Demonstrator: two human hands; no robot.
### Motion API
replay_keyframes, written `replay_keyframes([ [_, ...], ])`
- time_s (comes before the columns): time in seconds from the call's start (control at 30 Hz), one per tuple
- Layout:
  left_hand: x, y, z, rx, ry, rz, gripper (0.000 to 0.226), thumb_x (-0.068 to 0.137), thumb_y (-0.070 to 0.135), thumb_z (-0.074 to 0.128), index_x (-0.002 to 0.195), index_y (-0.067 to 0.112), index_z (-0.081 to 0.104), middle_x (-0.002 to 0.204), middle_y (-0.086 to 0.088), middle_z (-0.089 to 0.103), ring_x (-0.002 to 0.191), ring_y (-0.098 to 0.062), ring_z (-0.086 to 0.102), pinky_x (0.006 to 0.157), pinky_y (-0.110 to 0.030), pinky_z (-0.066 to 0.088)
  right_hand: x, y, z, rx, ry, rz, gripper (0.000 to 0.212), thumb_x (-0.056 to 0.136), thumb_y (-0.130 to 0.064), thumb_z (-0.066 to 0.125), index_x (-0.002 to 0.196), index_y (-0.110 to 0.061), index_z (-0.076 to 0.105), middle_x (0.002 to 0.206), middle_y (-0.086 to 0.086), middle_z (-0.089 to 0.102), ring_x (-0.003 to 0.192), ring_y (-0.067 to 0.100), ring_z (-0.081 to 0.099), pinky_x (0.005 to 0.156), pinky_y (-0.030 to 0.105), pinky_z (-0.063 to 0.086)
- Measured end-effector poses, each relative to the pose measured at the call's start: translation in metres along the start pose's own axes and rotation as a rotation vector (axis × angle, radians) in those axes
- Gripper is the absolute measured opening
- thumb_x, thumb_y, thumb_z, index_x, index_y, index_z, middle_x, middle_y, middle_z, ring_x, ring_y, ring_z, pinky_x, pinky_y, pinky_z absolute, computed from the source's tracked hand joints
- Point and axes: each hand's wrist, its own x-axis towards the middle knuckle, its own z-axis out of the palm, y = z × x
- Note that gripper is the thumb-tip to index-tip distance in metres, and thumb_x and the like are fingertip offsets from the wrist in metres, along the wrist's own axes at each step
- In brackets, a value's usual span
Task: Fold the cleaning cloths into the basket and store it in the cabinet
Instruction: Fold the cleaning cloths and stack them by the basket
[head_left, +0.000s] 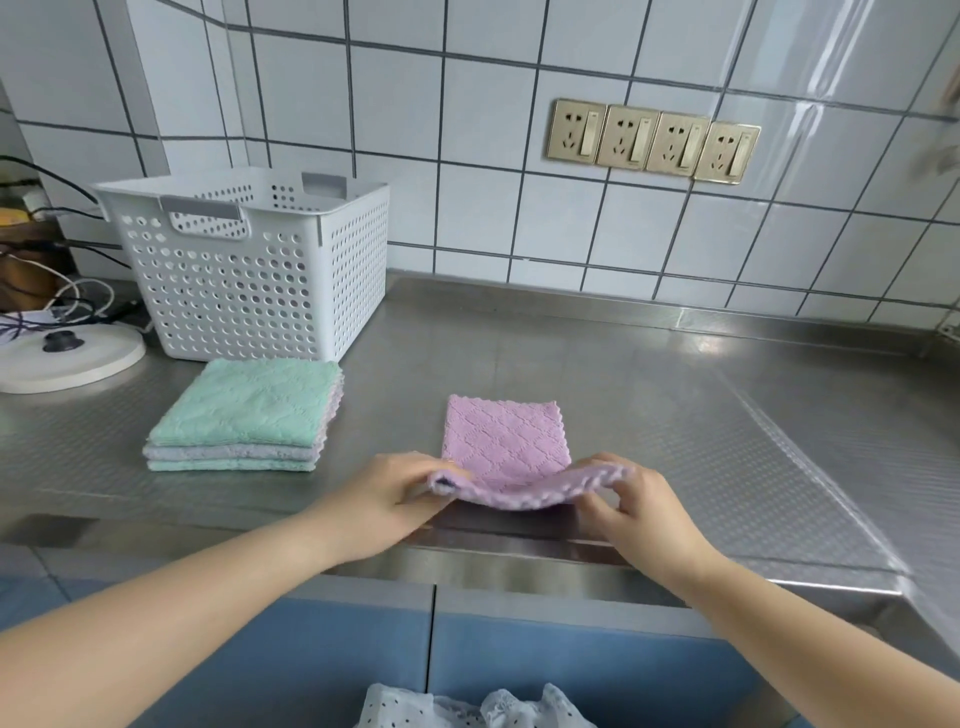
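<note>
The pink cloth (506, 441) lies on the steel desk (675, 395) right of the white basket (249, 270), its near edge lifted, pinched by the left hand (395, 488) and right hand (639, 499): the fold is under way. Next, that edge likely goes to the far edge. A stack of 3 folded cloths (244, 415) sits just before the basket; nothing blocks the fold.

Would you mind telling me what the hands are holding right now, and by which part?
Both hold the pink cloth by its near edge: the left hand pinches the left corner, the right hand the right corner, lifting that edge off the counter.
</note>
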Motion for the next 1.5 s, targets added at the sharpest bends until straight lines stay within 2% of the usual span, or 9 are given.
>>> replay_keyframes([
  [0.07, 0.012, 0.005, 0.0, -0.115, 0.113, -0.12, 0.023, 0.093, 0.032, 0.054, 0.081, 0.019, 0.069, 0.076, 0.013, 0.065, 0.073, 0.003, 0.055, 0.073, -0.015, 0.039, 0.013, -0.002, 0.003, 0.051, 0.047, 0.159, 0.031, 0.09, -0.026, 0.058, 0.061, -0.018, 0.054, 0.055, -0.015, 0.051, 0.056, 0.002, 0.046, 0.057, 0.019, 0.034],
  [0.13, 0.025, 0.002, 0.002, -0.147, 0.176, -0.21, 0.038, 0.094, 0.026, 0.056, 0.057, 0.02, 0.046, 0.051, 0.013, 0.039, 0.052, -0.001, 0.034, 0.054, -0.021, 0.027, 0.028, -0.001, 0.006, 0.077, 0.049, 0.267, 0.043, 0.091, -0.033, 0.057, 0.06, -0.007, 0.043, 0.053, -0.008, 0.039, 0.054, 0.009, 0.033, 0.054, 0.026, 0.027],
  [0.4, 0.069, -0.018, 0.002, -0.106, 0.238, -0.402, 0.044, 0.094, 0.029, 0.055, 0.057, 0.016, 0.034, 0.055, 0.001, 0.032, 0.055, -0.015, 0.031, 0.056, -0.029, 0.03, 0.08, 0.008, 0.013, -0.029, -0.075, 0.504, 0.041, 0.095, -0.036, 0.049, 0.062, -0.012, 0.042, 0.054, -0.001, 0.04, 0.059, 0.019, 0.039, 0.051, 0.029, 0.028],
  [0.57, 0.085, -0.026, 0.002, -0.125, 0.096, -0.589, 0.022, 0.093, 0.025, 0.054, 0.095, 0.004, 0.06, 0.081, -0.015, 0.066, 0.069, -0.031, 0.066, 0.072, -0.047, 0.057, 0.097, 0.017, 0.016, -0.159, -0.204, 0.582, 0.036, 0.092, -0.035, 0.053, 0.066, -0.01, 0.047, 0.059, 0.003, 0.045, 0.065, 0.025, 0.049, 0.067, 0.034, 0.048],
  [0.67, 0.089, -0.012, -0.001, -0.119, 0.049, -0.661, 0.04, 0.095, 0.022, 0.052, 0.132, 0.007, 0.044, 0.097, -0.008, 0.061, 0.062, -0.026, 0.062, 0.057, -0.033, 0.054, 0.101, 0.02, 0.017, -0.166, -0.225, 0.606, 0.036, 0.091, -0.031, 0.053, 0.061, -0.012, 0.046, 0.056, 0.002, 0.046, 0.059, 0.024, 0.05, 0.063, 0.034, 0.049],
  [0.93, 0.092, -0.005, -0.007, -0.367, 0.012, -0.767, 0.061, 0.096, 0.016, 0.051, 0.148, 0.012, 0.018, 0.087, -0.001, 0.058, 0.059, -0.012, 0.058, 0.052, -0.025, 0.055, 0.104, 0.021, 0.017, -0.126, -0.221, 0.667, 0.018, 0.088, -0.023, 0.05, 0.082, -0.007, 0.056, 0.062, 0.008, 0.052, 0.043, 0.022, 0.051, 0.041, 0.02, 0.043],
  [1.0, 0.092, -0.007, -0.014, -0.243, -0.007, -0.738, 0.07, 0.095, 0.023, 0.052, 0.15, 0.013, 0.01, 0.097, -0.005, 0.061, 0.06, -0.012, 0.058, 0.051, -0.025, 0.054, 0.104, 0.023, 0.01, -0.155, -0.2, 0.686, 0.024, 0.087, -0.025, 0.049, 0.097, -0.005, 0.058, 0.066, 0.005, 0.061, 0.051, 0.023, 0.061, 0.051, 0.024, 0.053],
  [1.2, 0.098, -0.01, -0.018, 0.421, 0.119, -0.321, 0.044, 0.096, 0.025, 0.044, 0.138, 0.016, 0.046, 0.134, -0.001, 0.051, 0.122, -0.021, 0.049, 0.098, -0.034, 0.042, 0.111, 0.006, 0.002, -0.516, -0.124, 0.375, 0.039, 0.097, -0.031, 0.037, 0.133, -0.019, 0.047, 0.136, 0.007, 0.047, 0.117, 0.029, 0.053, 0.091, 0.037, 0.044],
  [1.5, 0.107, -0.015, 0.035, 0.635, -0.142, -0.323, 0.045, 0.1, 0.024, 0.027, 0.144, 0.016, 0.032, 0.155, 0.0, 0.025, 0.143, -0.017, 0.017, 0.115, -0.049, 0.012, 0.103, -0.009, 0.071, -0.511, -0.359, 0.322, 0.043, 0.098, -0.031, 0.022, 0.139, -0.031, 0.034, 0.15, -0.005, 0.028, 0.143, 0.014, 0.015, 0.109, 0.063, 0.009],
])
